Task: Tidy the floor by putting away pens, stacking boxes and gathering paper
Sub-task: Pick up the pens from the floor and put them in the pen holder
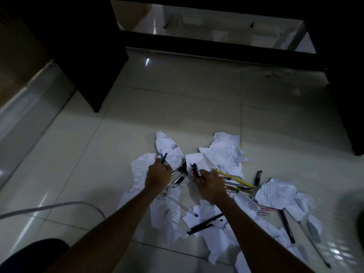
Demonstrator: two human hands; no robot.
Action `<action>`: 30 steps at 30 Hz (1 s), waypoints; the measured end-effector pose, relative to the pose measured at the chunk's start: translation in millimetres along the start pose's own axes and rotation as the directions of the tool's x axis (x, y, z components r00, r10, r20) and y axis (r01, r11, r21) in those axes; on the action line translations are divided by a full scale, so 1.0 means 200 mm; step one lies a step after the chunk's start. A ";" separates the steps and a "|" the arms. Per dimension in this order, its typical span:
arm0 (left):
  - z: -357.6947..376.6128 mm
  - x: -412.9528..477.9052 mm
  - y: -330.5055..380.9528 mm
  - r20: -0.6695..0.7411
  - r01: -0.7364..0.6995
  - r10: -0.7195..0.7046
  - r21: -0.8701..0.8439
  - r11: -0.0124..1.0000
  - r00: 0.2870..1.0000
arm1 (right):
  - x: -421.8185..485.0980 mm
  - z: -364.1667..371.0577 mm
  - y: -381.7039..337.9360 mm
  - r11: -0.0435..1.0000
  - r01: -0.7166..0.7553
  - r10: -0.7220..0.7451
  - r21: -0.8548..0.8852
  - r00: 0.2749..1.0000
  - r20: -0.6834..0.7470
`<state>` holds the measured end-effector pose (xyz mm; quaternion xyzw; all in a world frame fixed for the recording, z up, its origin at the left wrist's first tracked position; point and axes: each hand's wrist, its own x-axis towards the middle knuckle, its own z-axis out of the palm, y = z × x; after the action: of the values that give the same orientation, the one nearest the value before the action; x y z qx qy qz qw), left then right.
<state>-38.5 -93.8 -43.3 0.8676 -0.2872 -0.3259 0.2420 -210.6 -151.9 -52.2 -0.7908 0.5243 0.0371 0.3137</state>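
Crumpled and torn printed paper (pixel 224 152) lies scattered over the white tiled floor, with pens mixed in. My left hand (pixel 157 175) is closed around a blue pen (pixel 164 157) that sticks up from the fist. My right hand (pixel 211 184) grips a few dark pens (pixel 196 169) with their ends pointing away from me. A bundle of yellow and clear pens (pixel 236 183) lies just right of that hand. More pens lie loose: a black marker (pixel 258 177), clear pens (pixel 177 179) under my left hand, and long dark pens (pixel 286 225) at the lower right.
A dark desk leg (pixel 84 75) stands at the left and another dark panel (pixel 346 115) at the right, with a crossbar (pixel 216 50) behind. A white cable (pixel 59 204) curves across the floor at the lower left. A dark round shape (pixel 33 255) sits at the bottom left.
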 end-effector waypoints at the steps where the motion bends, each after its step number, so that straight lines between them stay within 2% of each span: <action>1: 0.00 0.02 0.01 -0.002 0.030 -0.030 0.016 0.999 1.000 | 0.00 0.00 0.00 0.998 -0.031 0.030 0.052 0.999 0.024; 3: 0.02 0.07 0.01 0.006 0.087 -0.088 0.058 0.995 0.996 | 0.01 -0.01 0.00 0.980 -0.061 0.053 0.189 0.998 0.046; 5: 0.04 0.10 0.01 0.006 0.079 -0.081 0.137 0.987 0.997 | 0.00 -0.01 0.01 0.956 -0.067 0.063 0.284 0.998 0.025; 9: 0.07 0.12 0.00 -0.005 0.008 -0.006 0.311 0.950 1.000 | 0.01 -0.04 0.05 0.942 -0.005 0.043 0.335 0.994 -0.105; 13: 0.12 0.08 -0.02 -0.063 -0.036 0.059 0.316 0.948 0.996 | 0.01 -0.09 0.14 0.975 0.006 0.028 0.224 0.989 -0.148; 18: 0.14 0.06 -0.07 0.020 -0.108 0.107 0.326 0.939 0.994 | 0.00 -0.10 0.23 0.999 -0.037 0.034 -0.039 0.997 -0.070; 21: 0.14 0.08 -0.09 0.027 -0.116 0.114 0.327 0.938 0.993 | -0.01 -0.09 0.26 0.998 -0.043 0.042 -0.040 0.999 -0.015; 25: 0.11 0.09 -0.13 0.046 -0.123 0.114 0.301 0.946 0.992 | 0.00 -0.10 0.26 0.995 -0.077 0.075 -0.064 0.997 -0.028; 30: 0.04 0.07 -0.14 0.052 -0.025 0.017 0.171 0.985 0.998 | 0.01 -0.09 0.24 0.989 -0.111 0.107 -0.093 0.993 -0.044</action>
<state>-26.0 -84.8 -71.9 0.8736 -0.3295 -0.3192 0.1623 -254.8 -175.3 -61.5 -0.7756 0.5704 0.0637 0.2629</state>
